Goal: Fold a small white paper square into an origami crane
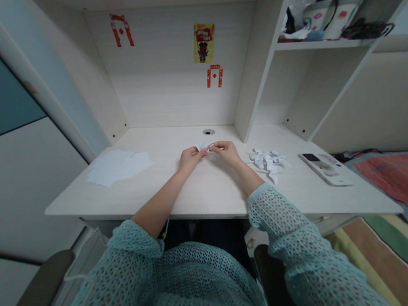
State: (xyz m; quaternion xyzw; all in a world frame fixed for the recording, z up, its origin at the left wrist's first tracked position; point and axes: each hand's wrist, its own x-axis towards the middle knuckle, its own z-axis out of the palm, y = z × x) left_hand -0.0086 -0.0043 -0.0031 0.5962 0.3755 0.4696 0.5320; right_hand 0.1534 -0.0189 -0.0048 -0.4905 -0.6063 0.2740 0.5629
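Note:
A small folded piece of white paper (pixel 201 146) is pinched between my two hands, just above the middle of the white desk (pixel 205 193). My left hand (pixel 191 158) grips it from the left, fingers closed. From the other side my right hand (pixel 226 152) holds it with thumb and fingertips together. The fingers hide part of the paper, so its full shape cannot be made out. A heap of folded white paper pieces (pixel 268 161) lies beside my right forearm. Over on the left, flat white paper sheets (pixel 118 166) are spread in an overlapping pile.
A phone (pixel 325 169) lies at the desk's right. Behind stands a white back panel with red and yellow stickers (pixel 204 43). An upper right shelf holds cups (pixel 342 14) with scissors and pens. A round cable hole (pixel 208 132) sits at the desk's back.

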